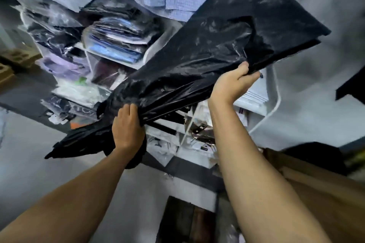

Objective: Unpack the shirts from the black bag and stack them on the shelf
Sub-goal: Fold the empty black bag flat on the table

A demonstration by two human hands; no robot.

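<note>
Gripping black bag (207,49): left hand (127,126), right hand (233,83); bag contents hidden, shelf (118,61) blurred.

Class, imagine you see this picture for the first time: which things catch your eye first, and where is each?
A large black bag stretches diagonally across the middle, lifted in the air. The left hand grips its bunched lower end and the right hand holds a fold further up. Behind it, on the left, a white shelf holds stacks of packed shirts.
</note>
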